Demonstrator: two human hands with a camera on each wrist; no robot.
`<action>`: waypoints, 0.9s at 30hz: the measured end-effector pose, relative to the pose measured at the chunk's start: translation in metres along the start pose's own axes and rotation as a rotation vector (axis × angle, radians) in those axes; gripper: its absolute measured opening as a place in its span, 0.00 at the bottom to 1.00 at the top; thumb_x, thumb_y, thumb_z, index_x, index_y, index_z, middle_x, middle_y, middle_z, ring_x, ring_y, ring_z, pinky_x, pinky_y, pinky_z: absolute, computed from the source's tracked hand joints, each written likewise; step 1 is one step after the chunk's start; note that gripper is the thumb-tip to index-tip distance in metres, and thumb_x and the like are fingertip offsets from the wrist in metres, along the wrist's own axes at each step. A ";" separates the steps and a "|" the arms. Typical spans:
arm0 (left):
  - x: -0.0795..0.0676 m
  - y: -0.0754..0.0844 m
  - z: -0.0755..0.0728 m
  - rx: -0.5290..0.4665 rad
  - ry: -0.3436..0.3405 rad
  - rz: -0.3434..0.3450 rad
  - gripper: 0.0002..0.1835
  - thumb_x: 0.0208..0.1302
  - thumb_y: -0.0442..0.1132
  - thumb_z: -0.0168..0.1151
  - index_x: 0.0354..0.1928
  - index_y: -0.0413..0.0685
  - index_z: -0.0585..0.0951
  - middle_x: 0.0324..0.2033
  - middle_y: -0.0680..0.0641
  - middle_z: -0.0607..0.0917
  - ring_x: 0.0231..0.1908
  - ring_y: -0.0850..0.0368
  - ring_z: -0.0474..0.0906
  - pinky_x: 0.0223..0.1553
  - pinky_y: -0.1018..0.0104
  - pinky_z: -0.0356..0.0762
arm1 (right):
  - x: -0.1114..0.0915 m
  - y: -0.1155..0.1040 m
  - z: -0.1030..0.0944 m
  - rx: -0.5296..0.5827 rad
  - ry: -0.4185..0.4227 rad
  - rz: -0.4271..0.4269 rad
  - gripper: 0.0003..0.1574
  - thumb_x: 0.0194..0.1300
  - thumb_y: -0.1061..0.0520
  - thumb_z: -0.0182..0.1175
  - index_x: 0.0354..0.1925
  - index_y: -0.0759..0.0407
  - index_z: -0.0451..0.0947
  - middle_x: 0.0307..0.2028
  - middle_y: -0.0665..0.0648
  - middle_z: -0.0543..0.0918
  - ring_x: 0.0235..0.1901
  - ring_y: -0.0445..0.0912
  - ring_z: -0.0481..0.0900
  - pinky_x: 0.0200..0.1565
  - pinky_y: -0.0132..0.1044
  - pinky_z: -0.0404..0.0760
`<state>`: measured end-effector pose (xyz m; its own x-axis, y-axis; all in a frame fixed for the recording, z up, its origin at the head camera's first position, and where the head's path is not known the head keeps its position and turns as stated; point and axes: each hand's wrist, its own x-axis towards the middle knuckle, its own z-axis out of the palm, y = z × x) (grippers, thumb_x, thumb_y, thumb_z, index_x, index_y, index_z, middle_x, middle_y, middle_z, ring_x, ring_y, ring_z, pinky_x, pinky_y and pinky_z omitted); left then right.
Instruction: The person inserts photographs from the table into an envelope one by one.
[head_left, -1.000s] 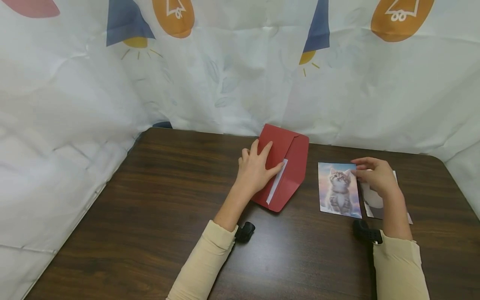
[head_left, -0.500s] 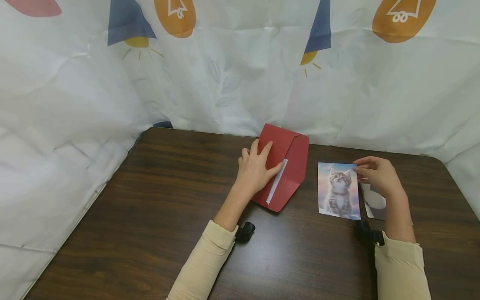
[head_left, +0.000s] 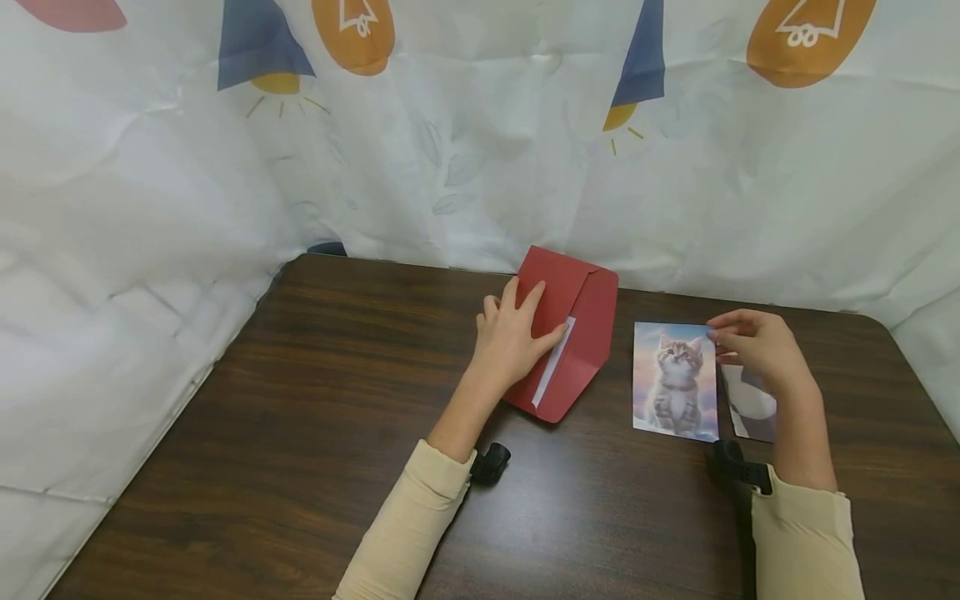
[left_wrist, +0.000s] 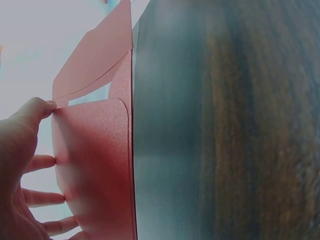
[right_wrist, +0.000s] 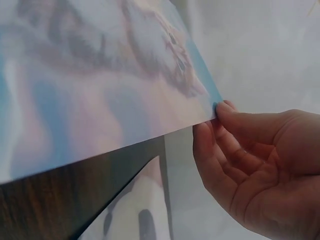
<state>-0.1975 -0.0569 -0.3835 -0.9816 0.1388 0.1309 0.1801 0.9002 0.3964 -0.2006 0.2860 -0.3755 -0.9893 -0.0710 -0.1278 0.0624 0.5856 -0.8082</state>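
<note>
My left hand rests on a red envelope, fingers spread, with the thumb near its opening. The envelope's flap lies unfolded to the right, and a white strip shows in the slot. In the left wrist view the fingertips touch the envelope along one edge. My right hand pinches the upper right corner of a kitten picture card between thumb and fingers. The right wrist view has this card raised off the table. Partly under my right hand lies a second picture card, its image mostly hidden.
The dark wooden table carries the envelope and cards. A white patterned curtain hangs along the back and left edges. A black wrist device sits on the left wrist, another on the right.
The kitten card has come up slightly and shifted a little left, pinched by my right hand. More of the second card's picture shows. My left hand and the envelope stay in place.
</note>
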 end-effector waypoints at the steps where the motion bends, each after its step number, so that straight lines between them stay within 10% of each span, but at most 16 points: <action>1: 0.000 0.000 0.000 0.000 0.001 0.001 0.41 0.73 0.64 0.61 0.82 0.58 0.64 0.79 0.40 0.62 0.57 0.40 0.69 0.53 0.47 0.76 | 0.000 -0.001 0.000 0.001 -0.001 0.000 0.21 0.81 0.63 0.53 0.61 0.81 0.72 0.38 0.46 0.82 0.31 0.37 0.83 0.39 0.31 0.87; 27: 0.000 -0.003 -0.003 -0.008 0.031 0.006 0.41 0.73 0.64 0.61 0.82 0.58 0.65 0.79 0.40 0.61 0.58 0.40 0.68 0.53 0.47 0.75 | -0.006 -0.016 0.003 -0.017 0.019 -0.054 0.19 0.81 0.63 0.54 0.59 0.79 0.73 0.40 0.47 0.82 0.31 0.36 0.83 0.38 0.30 0.86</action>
<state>-0.1983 -0.0607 -0.3822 -0.9782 0.1314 0.1611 0.1867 0.8960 0.4028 -0.1949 0.2746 -0.3633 -0.9935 -0.0877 -0.0732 0.0067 0.5951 -0.8036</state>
